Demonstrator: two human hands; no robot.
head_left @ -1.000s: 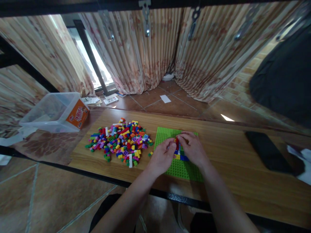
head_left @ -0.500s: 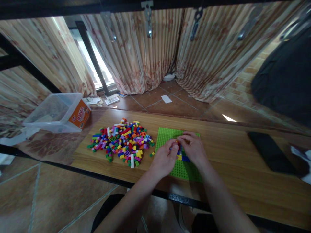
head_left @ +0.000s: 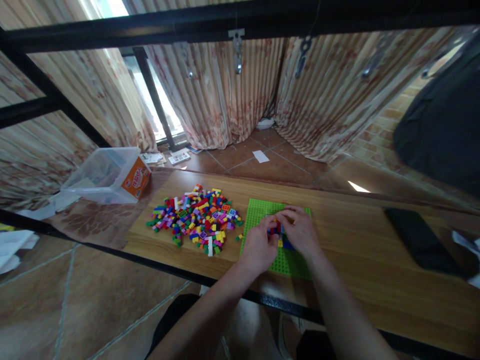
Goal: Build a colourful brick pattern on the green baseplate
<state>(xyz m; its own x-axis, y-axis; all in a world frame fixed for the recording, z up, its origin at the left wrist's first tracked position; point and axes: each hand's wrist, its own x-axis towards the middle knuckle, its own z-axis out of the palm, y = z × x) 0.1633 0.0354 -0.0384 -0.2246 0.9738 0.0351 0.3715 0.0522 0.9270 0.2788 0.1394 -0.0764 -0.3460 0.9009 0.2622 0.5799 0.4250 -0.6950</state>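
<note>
Over the green studded baseplate [head_left: 257, 207], my two hands meet at a small cluster of red and blue toy bricks [head_left: 275, 229]. My left hand [head_left: 259, 249] curls round the cluster's left side, its thumb and fingers closed on it. From the right, my right hand [head_left: 300, 231] pinches at the same cluster with its fingertips. A speck of orange shows between the fingertips, too small to make out. Blue bricks [head_left: 288, 243] and a yellow one lie on the plate just below the hands. Much of the build is hidden by my fingers.
A heap of loose coloured bricks [head_left: 197, 215] spreads over the wooden table [head_left: 356, 240] left of the plate. Beyond it stands a clear plastic bin [head_left: 101, 195] with an orange label. A dark flat phone-like object [head_left: 420, 240] lies at the right. A black bar [head_left: 187, 32] crosses overhead.
The camera view has shifted, so the scene sits slightly lower and the heap further right. My left thumb has moved down, and more of the red and blue bricks shows between my hands.
</note>
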